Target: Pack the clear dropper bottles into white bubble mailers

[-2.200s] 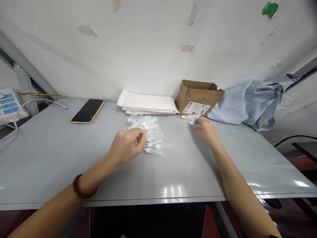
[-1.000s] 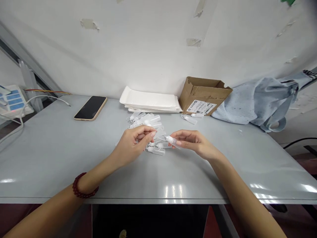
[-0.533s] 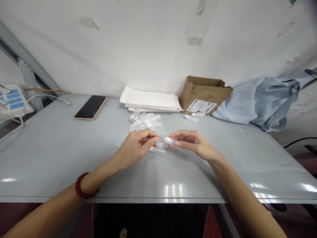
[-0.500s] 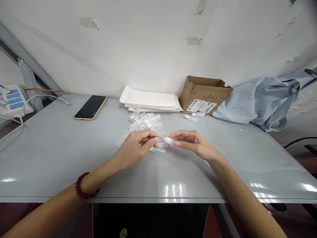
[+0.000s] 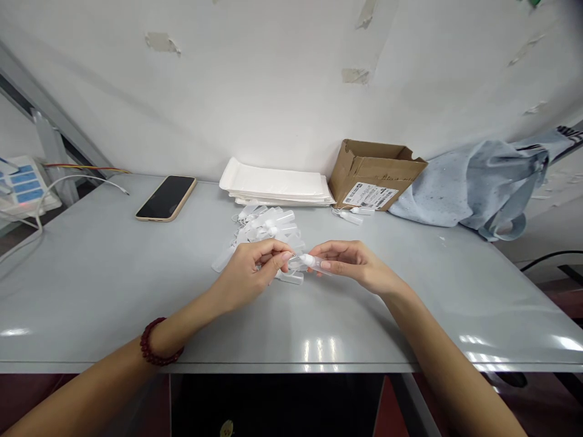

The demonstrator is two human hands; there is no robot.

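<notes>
A glossy, pale grey tabletop [image 5: 273, 334] runs up to a scuffed white wall [image 5: 273, 97] patched with torn bits of tape. Above the table's middle, the thumb and forefinger of the left hand [image 5: 246, 273] are pinched together at the tips, on what looks like a thin strand too fine to make out, right at the nozzle of a small translucent plastic bottle with a white tapered top [image 5: 308, 260]. The right hand [image 5: 353, 264] has its thumb and fingers clamped on that bottle's body, tilting the nozzle toward the left fingertips. Just behind and partly hidden by the left hand lies a loose pile of similar small clear-and-white bottles [image 5: 276, 226]. A dark red beaded bracelet [image 5: 155, 347] circles the left wrist. Farther back sits a stack of flat white paper sheets or envelopes [image 5: 277, 182], beside an open brown cardboard box [image 5: 376, 173] with two more bottles [image 5: 350, 217] in front of it. A crumpled light-blue cloth bag [image 5: 469, 185] rests at the right; a black-screened phone in a beige case [image 5: 166, 198] lies at the left.
</notes>
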